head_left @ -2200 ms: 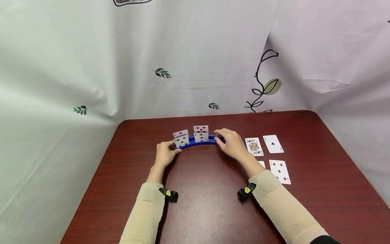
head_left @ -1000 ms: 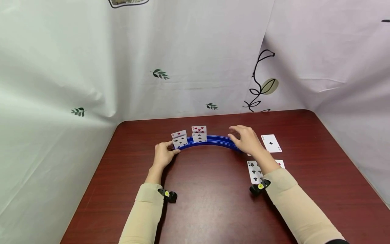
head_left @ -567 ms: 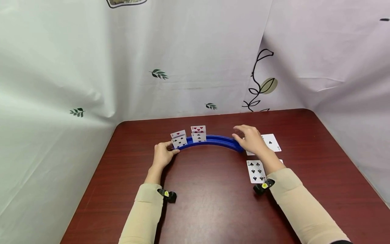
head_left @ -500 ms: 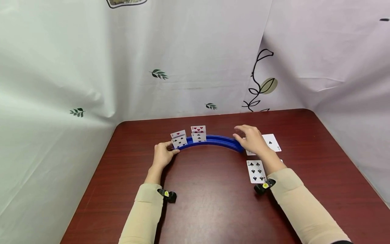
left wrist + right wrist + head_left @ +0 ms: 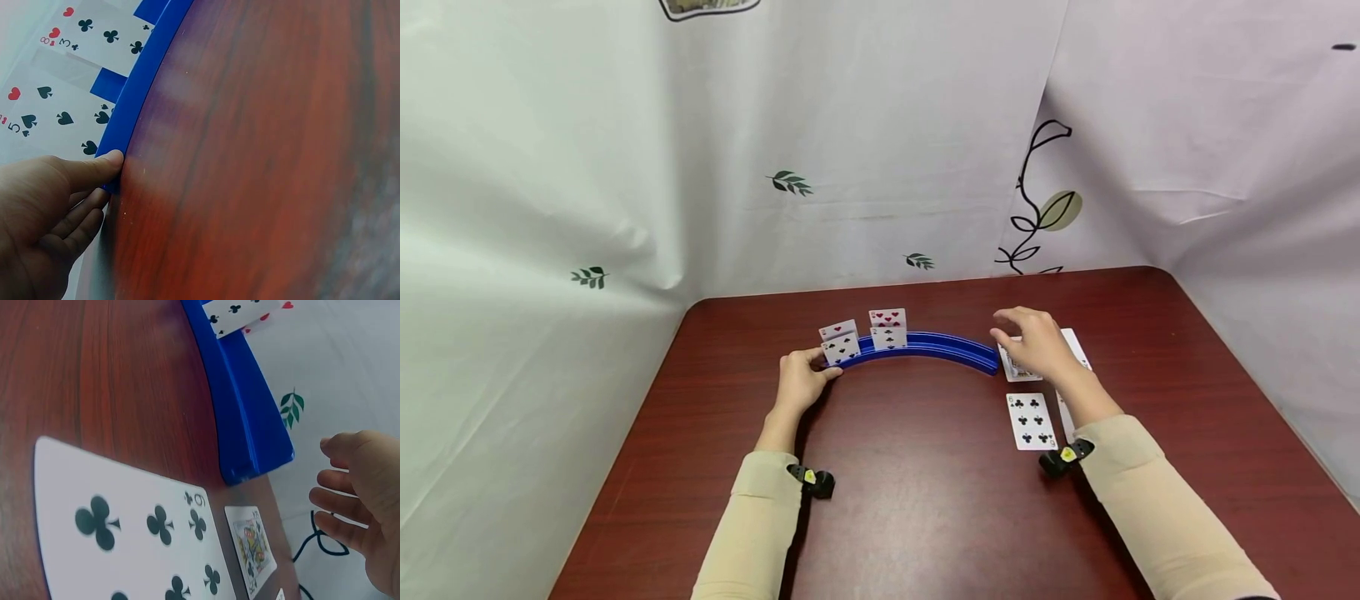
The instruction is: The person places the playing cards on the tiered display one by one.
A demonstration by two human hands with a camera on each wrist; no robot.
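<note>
behind the blue card holder (image 5: 936, 346) and out past both its ends hangs a pale cloth (image 5: 865, 108) printed with leafy sprigs. under the holder spreads a dark red-brown table (image 5: 895, 467) with streaks of wood grain. my cream sleeves (image 5: 752, 525) come up from the near side of the holder, one toward each end. the holder itself is a grooved arc on the table, its ends curving toward me.

just off the holder's right end, my right hand (image 5: 1041, 343) hovers with fingers loosely bent, thumb apart from them, and nothing in its grasp. at the left end my left hand (image 5: 800, 382) pinches the holder, thumb on its near wall.

face up beside the right end lies the king of clubs (image 5: 1021, 372), partly behind my right hand. nearer me than that end is the six of clubs (image 5: 1031, 422). farther right of the holder, two more cards (image 5: 1077, 348) are mostly covered; i cannot read them. near the holder's left end stands the five of spades (image 5: 841, 350), a heart card (image 5: 838, 330) behind it; next along stands the three of clubs (image 5: 889, 337), the eight of hearts (image 5: 888, 317) behind.
</note>
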